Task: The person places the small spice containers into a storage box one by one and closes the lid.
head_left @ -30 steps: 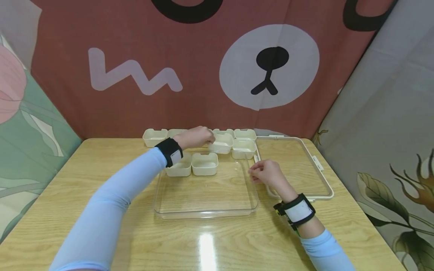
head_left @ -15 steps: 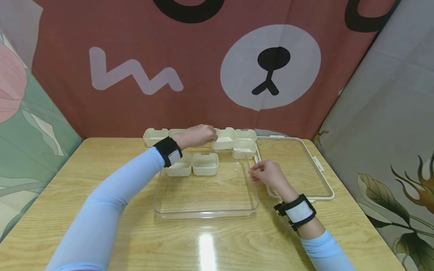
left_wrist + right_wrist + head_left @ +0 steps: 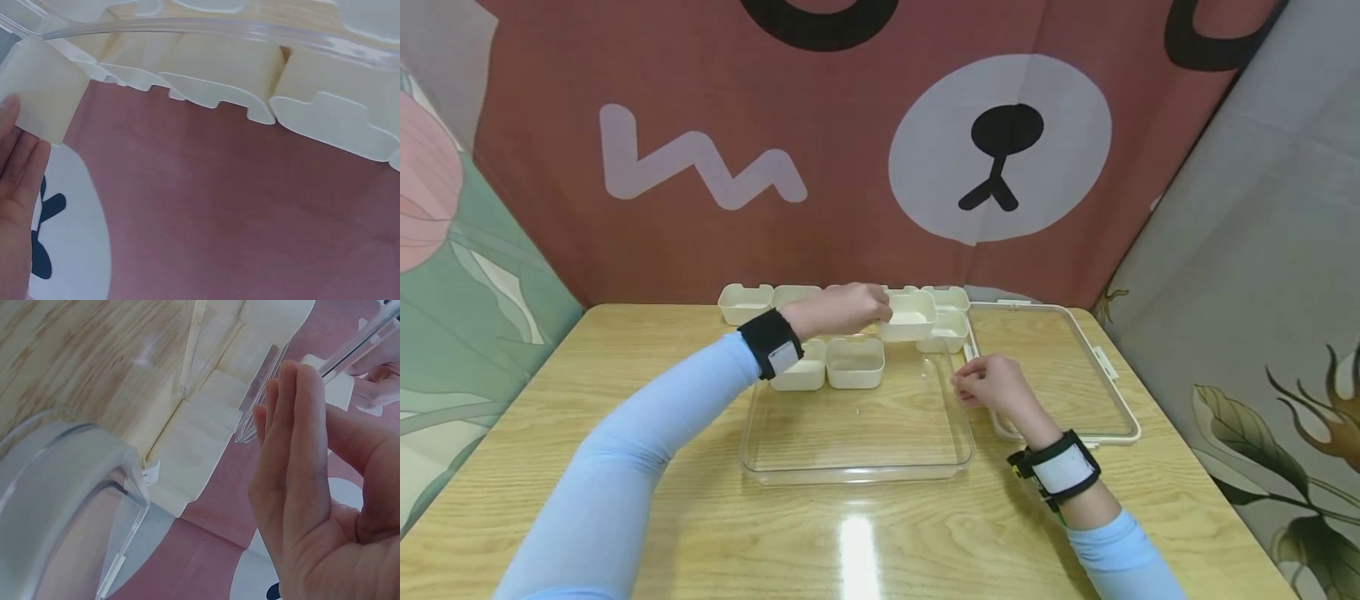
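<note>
My left hand (image 3: pixel 846 308) pinches a small cream plastic container (image 3: pixel 907 317) by its left side, above the far right corner of a clear plastic box (image 3: pixel 857 475). In the left wrist view the fingers (image 3: pixel 31 165) lie against that container's wall. My right hand (image 3: pixel 997 388) grips the right rim of the clear box; in the right wrist view the rim runs between fingers (image 3: pixel 306 444) and thumb. Inside the box, at its far left, two cream containers sit side by side, the right one (image 3: pixel 855 367) fully showing and the left one (image 3: pixel 799 375) partly behind the wrist.
Several more cream containers stand along the table's back edge, including one at the left end (image 3: pixel 745 305). Behind the held container, another (image 3: pixel 946 333) is partly hidden. A clear lid with a white frame (image 3: pixel 1133 421) lies at the right. A printed curtain (image 3: pixel 850 242) hangs behind.
My left hand has moved to the right with the cream container, which now overlaps those at the right end of the row. The right hand stays at the box's rim.
</note>
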Available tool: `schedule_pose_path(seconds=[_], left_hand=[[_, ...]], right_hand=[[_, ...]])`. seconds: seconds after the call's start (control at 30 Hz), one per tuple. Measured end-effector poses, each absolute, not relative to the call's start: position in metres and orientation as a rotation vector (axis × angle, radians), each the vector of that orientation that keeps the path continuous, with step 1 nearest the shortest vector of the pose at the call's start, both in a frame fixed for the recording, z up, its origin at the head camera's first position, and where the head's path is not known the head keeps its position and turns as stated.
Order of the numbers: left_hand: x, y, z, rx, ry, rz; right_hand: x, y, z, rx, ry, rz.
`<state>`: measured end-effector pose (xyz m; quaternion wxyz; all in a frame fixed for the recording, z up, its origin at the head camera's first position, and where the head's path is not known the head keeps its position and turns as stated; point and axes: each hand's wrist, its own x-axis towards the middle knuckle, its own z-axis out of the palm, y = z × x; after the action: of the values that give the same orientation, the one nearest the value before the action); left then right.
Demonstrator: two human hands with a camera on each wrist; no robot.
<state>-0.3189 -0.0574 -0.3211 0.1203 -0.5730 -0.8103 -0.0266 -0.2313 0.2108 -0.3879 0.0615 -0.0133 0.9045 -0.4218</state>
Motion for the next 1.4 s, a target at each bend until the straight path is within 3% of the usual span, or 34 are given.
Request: schedule_pose_path(seconds=[1.4], left_hand=[[-0.302, -0.036, -0.346, -1.847, -2.299, 0.014]], right_hand=[[-0.233, 0.211, -0.389, -0.029, 2.723, -1.27]])
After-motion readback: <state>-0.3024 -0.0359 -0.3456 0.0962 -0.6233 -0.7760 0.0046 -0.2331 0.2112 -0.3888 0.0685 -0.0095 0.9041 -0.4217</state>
